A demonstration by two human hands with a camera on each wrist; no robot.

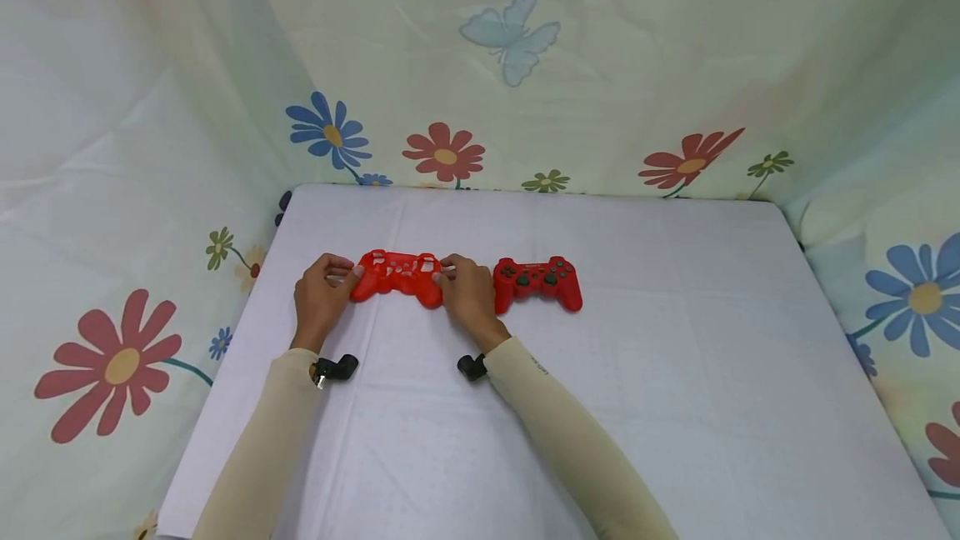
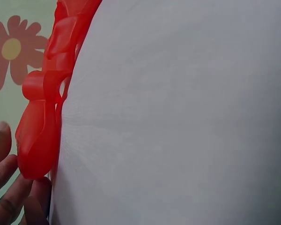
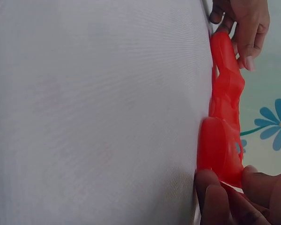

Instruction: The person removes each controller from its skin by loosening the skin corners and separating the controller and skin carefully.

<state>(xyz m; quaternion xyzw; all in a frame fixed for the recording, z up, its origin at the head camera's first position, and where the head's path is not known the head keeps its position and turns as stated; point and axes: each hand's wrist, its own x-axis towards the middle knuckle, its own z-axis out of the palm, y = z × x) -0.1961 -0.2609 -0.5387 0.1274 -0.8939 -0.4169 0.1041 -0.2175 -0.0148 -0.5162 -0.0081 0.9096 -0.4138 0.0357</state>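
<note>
A bright red silicone controller cover [image 1: 403, 280], with cut-out holes for buttons and sticks, lies on the white cloth between both hands. My left hand [image 1: 318, 294] holds its left end, thumb at the near edge. In the left wrist view, fingertips lie around the tip of the cover's grip [image 2: 37, 140]. My right hand [image 1: 468, 294] pinches the right end; the right wrist view shows thumb and fingers on either side of the cover [image 3: 214, 145]. Just right of that hand sits a darker red game controller [image 1: 537, 280] with dark buttons and sticks, its left edge near the knuckles.
The table [image 1: 675, 373] is spread with a white cloth. Curtains with printed flowers and a butterfly [image 1: 513, 40] rise behind and at both sides. Each wrist wears a small black camera [image 1: 341, 367], close above the cloth.
</note>
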